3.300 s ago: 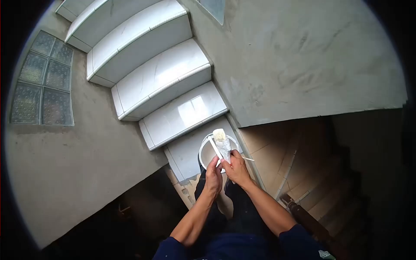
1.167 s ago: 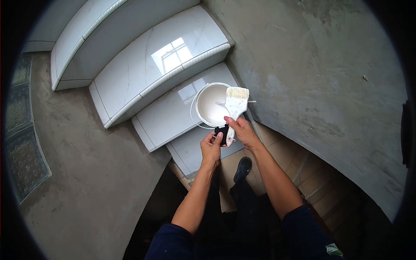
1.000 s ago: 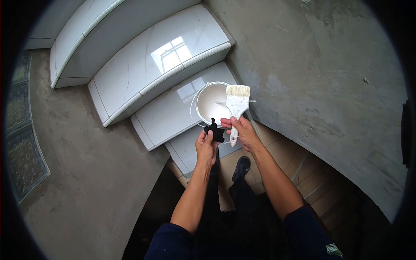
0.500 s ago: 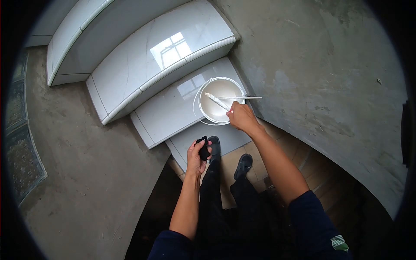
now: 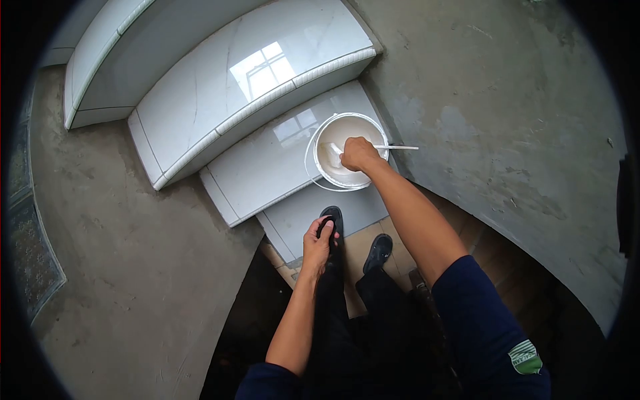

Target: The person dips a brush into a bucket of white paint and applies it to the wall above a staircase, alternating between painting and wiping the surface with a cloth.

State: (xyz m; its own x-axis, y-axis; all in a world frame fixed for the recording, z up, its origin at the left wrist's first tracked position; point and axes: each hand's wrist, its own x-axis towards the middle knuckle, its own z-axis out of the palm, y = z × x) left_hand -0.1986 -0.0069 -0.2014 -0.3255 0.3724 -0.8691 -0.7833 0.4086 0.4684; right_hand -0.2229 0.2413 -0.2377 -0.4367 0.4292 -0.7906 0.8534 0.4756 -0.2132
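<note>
My right hand [image 5: 361, 155] reaches over the white bucket [image 5: 325, 175], its fingers closed on a white-coated paintbrush [image 5: 335, 149]. The brush's tip points down into the bucket, which has whitish paint [image 5: 347, 125] in it. Across the right rim lies a thin white stick [image 5: 403, 147]; its inner end is hidden by my hand. My left hand [image 5: 318, 241] is curled around a bunched black cloth [image 5: 327, 227], hard to make out against the dark shoe below it.
The bucket stands on a glossy tiled step [image 5: 267, 180], its wire handle [image 5: 308, 163] hanging on the left. Higher curved steps [image 5: 200, 113] rise behind. Grey plastered walls [image 5: 480, 133] flank both sides. My shoes [image 5: 379, 252] are on beige floor tiles at the bottom.
My right hand has moved up and left over the bucket, and the brush has gone lower into it. My left hand has shifted slightly right, still holding the black cloth.
</note>
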